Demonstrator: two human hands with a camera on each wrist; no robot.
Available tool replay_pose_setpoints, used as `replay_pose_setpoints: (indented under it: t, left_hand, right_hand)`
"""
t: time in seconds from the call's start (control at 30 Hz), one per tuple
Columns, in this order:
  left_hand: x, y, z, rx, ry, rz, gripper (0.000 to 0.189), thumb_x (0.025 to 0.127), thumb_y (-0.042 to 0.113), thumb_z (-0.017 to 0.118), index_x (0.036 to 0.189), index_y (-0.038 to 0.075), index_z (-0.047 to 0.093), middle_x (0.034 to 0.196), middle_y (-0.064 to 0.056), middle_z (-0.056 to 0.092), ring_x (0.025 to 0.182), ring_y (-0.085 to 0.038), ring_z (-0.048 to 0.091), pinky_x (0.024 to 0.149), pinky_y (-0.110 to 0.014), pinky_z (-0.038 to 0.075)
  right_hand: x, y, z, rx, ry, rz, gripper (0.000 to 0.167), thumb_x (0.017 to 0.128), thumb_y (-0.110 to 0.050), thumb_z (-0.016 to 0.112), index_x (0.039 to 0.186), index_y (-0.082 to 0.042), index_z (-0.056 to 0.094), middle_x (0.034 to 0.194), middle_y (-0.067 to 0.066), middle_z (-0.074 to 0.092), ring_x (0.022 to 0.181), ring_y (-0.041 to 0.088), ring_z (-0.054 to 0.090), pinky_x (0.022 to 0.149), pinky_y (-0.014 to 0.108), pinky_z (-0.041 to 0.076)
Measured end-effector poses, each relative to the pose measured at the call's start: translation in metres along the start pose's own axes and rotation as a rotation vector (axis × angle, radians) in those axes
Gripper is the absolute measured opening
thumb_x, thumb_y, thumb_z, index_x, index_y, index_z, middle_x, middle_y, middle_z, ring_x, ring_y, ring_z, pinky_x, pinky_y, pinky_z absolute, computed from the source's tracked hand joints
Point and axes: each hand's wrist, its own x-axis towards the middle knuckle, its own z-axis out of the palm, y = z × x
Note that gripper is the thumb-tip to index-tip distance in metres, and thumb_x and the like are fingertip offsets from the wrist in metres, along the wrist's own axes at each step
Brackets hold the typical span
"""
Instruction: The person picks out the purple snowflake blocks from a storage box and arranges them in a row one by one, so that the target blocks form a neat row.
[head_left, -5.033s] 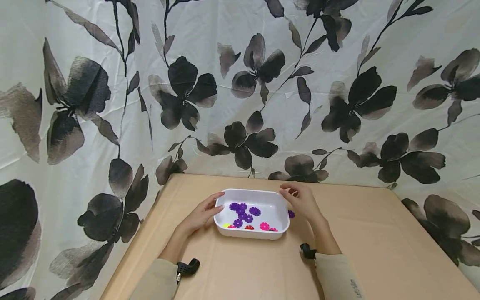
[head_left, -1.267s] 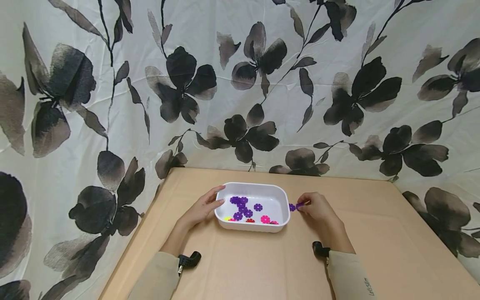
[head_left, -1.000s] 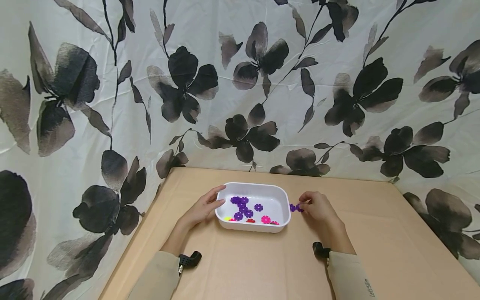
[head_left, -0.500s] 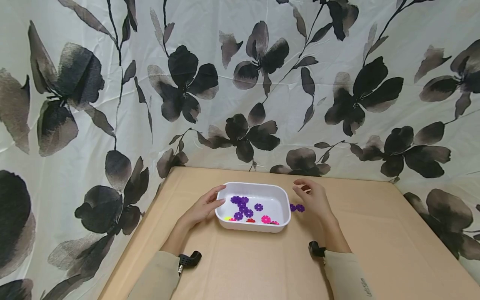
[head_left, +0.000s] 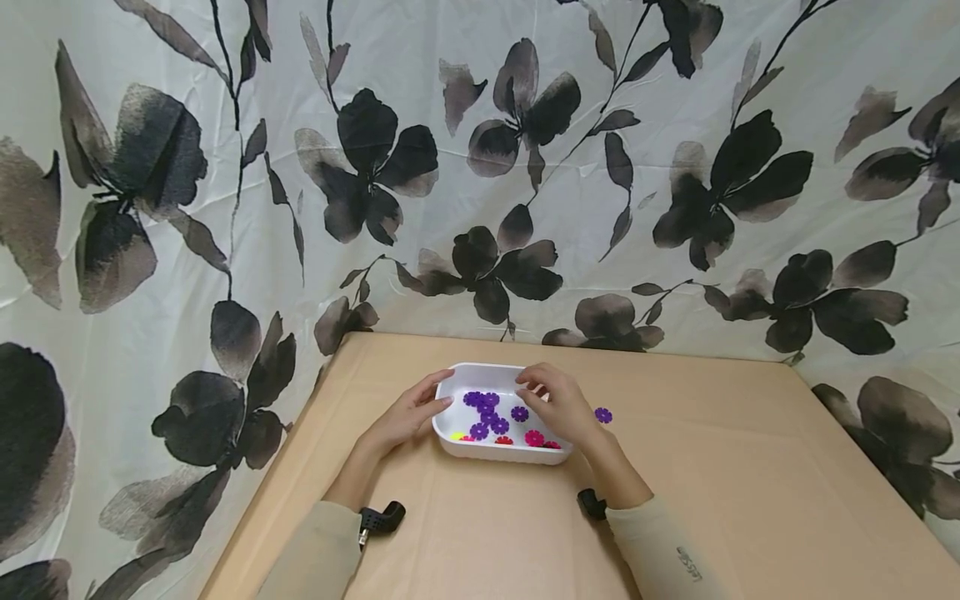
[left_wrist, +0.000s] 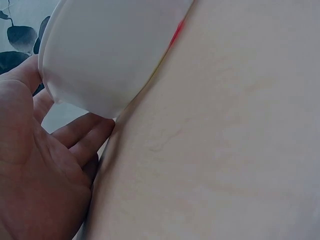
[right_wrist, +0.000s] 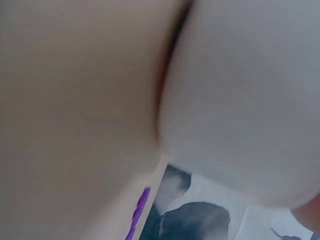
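Note:
A white plastic tray (head_left: 495, 455) stands on the table with several small purple flower-shaped pieces (head_left: 487, 414) inside. Pink flower-shaped pieces (head_left: 534, 438), a red piece (head_left: 504, 441) and a bit of yellow (head_left: 457, 436) lie along its near side. My left hand (head_left: 399, 421) grips the tray's left end, thumb at the rim; fingertips touch its outer wall in the left wrist view. Over the tray's right part hovers my right hand (head_left: 562, 407), fingers loosely bent, with nothing visible in them. One purple flower-shaped piece (head_left: 603, 415) lies on the table right of that hand.
The tan table (head_left: 720, 467) extends right and toward me. Behind and left of it hangs a white cloth (head_left: 420, 50) with dark flowers. Black wrist cameras (head_left: 382, 518) sit at both cuffs. The right wrist view is blurred, the tray's wall filling much of it.
My right hand set a purple flower-shaped piece on the table beside another, let go, rose, and moved left over the tray. It now covers the tray's right end. My left hand stayed on the tray.

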Motion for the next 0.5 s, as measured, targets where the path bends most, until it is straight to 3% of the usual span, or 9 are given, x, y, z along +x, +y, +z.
replay_pose_setpoints:
  t: [0.17, 0.27, 0.37, 0.5]
  left_hand:
    - [0.000, 0.000, 0.001, -0.006, 0.000, -0.002, 0.058, 0.106, 0.035, 0.062, 0.159, 0.026, 0.042, 0.171, -0.002, 0.030, 0.160, -0.035, 0.020, 0.130, -0.049, 0.018]
    - [0.000, 0.000, 0.001, -0.010, 0.000, 0.001, 0.058, 0.106, 0.034, 0.062, 0.159, 0.024, 0.042, 0.171, -0.003, 0.031, 0.160, -0.036, 0.021, 0.130, -0.050, 0.018]
    - [0.001, 0.000, 0.001, -0.011, -0.003, 0.003, 0.059, 0.106, 0.034, 0.062, 0.160, 0.023, 0.041, 0.171, -0.004, 0.031, 0.159, -0.037, 0.022, 0.130, -0.052, 0.019]
    - [0.002, 0.001, 0.001, -0.003, -0.006, 0.002, 0.059, 0.106, 0.034, 0.062, 0.160, 0.024, 0.041, 0.171, -0.003, 0.031, 0.160, -0.036, 0.021, 0.130, -0.051, 0.019]
  right_hand:
    - [0.001, -0.001, 0.010, -0.024, -0.124, 0.015, 0.019, 0.097, -0.011, 0.074, 0.114, -0.004, 0.076, 0.113, 0.009, 0.075, 0.098, 0.020, 0.070, 0.084, 0.035, 0.064]
    - [0.001, 0.000, 0.013, -0.040, -0.206, 0.081, 0.022, 0.096, -0.010, 0.075, 0.117, -0.004, 0.076, 0.114, 0.009, 0.075, 0.102, 0.023, 0.068, 0.090, 0.041, 0.062]
    - [0.000, 0.001, 0.015, -0.115, -0.298, 0.140, 0.026, 0.095, -0.011, 0.076, 0.121, -0.005, 0.075, 0.118, 0.008, 0.074, 0.111, 0.025, 0.067, 0.101, 0.047, 0.057]
    - [0.001, 0.002, 0.018, -0.228, -0.385, 0.133, 0.032, 0.093, -0.013, 0.079, 0.123, -0.004, 0.074, 0.121, 0.010, 0.074, 0.117, 0.026, 0.067, 0.109, 0.048, 0.052]
